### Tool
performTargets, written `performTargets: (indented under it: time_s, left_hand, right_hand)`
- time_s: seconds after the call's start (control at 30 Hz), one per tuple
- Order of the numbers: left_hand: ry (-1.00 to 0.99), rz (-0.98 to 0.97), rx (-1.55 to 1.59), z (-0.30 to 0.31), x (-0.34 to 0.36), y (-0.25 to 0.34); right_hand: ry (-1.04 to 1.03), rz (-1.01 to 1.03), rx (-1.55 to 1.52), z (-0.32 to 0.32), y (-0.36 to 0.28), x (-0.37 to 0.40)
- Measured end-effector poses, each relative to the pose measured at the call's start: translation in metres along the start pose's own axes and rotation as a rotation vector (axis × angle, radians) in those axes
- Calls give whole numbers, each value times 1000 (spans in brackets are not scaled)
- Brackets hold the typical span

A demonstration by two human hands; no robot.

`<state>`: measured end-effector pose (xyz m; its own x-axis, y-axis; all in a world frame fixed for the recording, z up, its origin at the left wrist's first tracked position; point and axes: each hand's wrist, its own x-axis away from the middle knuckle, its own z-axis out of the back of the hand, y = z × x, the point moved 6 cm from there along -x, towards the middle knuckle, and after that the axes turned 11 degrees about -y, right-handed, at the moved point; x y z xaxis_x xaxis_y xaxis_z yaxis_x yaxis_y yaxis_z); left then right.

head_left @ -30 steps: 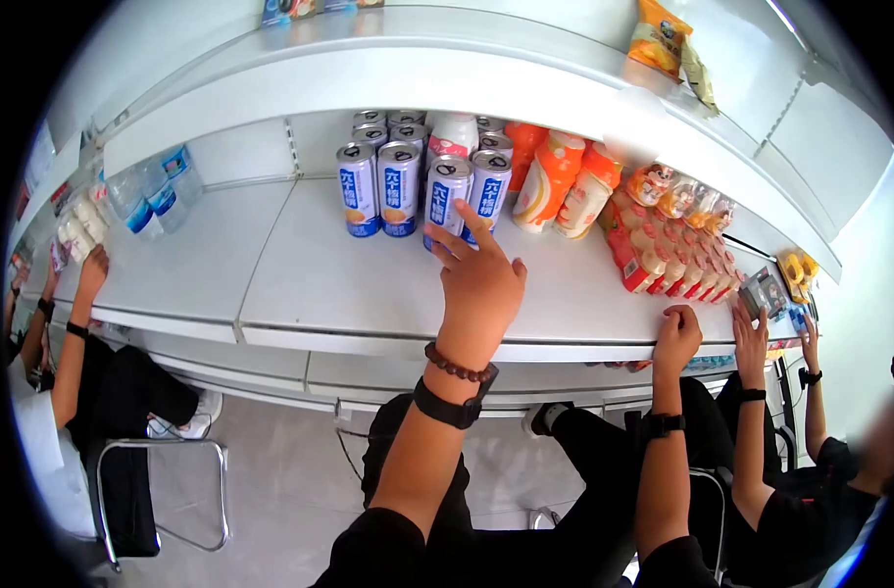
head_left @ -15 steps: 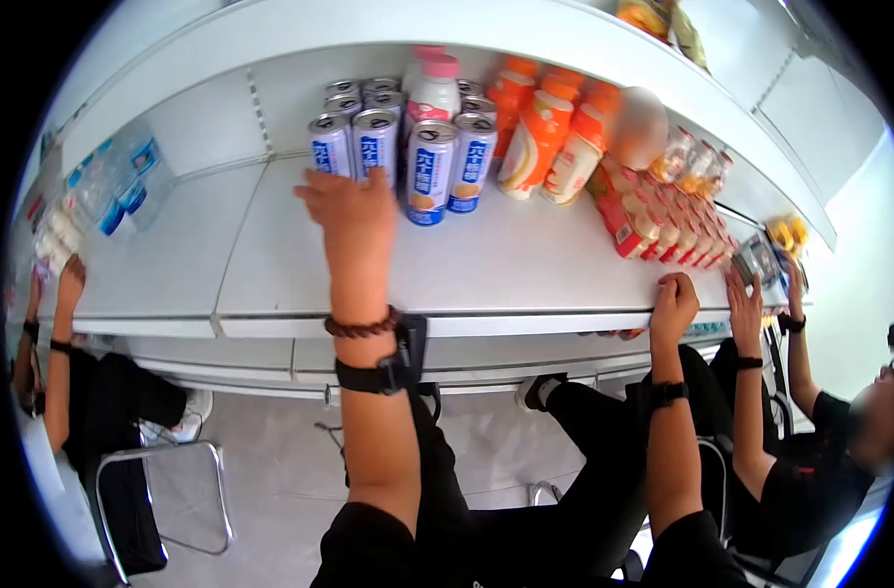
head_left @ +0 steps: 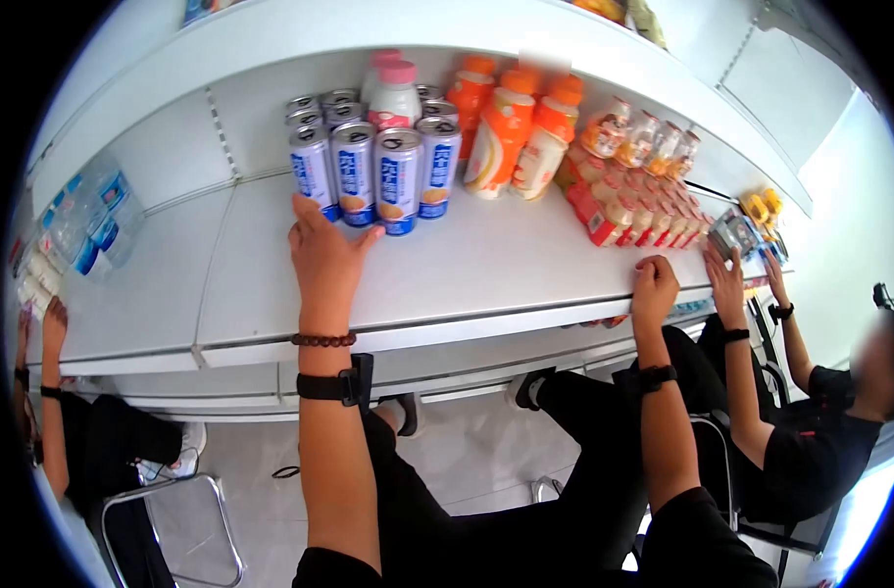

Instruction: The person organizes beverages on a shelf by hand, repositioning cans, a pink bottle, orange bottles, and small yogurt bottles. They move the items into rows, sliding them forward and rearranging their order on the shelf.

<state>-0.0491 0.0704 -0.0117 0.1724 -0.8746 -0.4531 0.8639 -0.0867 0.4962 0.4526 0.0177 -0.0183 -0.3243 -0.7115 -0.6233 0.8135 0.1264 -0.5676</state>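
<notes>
My left hand [head_left: 327, 263] hovers over the shelf just in front of the blue-and-white drink cans [head_left: 353, 174], thumb spread away from the fingers and nothing in it. Its fingertips overlap the base of the leftmost front can [head_left: 311, 169] in this view. The cans stand upright in close rows, around a white bottle with a pink cap [head_left: 396, 96]. At the shelf's front edge rests my right hand [head_left: 655, 288], curled into a fist. A red-wrapped pack of small bottles [head_left: 635, 208] stands behind it.
Orange-capped bottles [head_left: 502, 137] stand right of the cans, with small jars [head_left: 635, 140] farther right. Water bottles [head_left: 86, 230] are at far left. An upper shelf [head_left: 408, 29] overhangs. Another person's hand [head_left: 726, 279] is close to my right hand; a hand [head_left: 55, 328] shows at left.
My left hand has drawn back toward me from the cans, its thumb now spread wider. The view has shifted, so shelf items appear farther left. My right hand stays at the edge.
</notes>
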Motion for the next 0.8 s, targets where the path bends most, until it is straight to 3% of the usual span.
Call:
performTargets:
  time_s: [0.17,0.5,0.73,0.8]
  left_hand:
    - [-116,81,-178,-18,0,-9]
    - [-267,147,-161,-14,-9,-17]
    - [-195,121,-251,-13,-13,-29]
    - [-222,92,-216,-13,-17,-35]
  right_hand:
    - [-38,-60,59,2,-13,2]
    - [-130,-68,184,0,-22,-4]
    - [-172,-41,-73,9,-25,-1]
    - [-196,-125,-209,12,-20,-1]
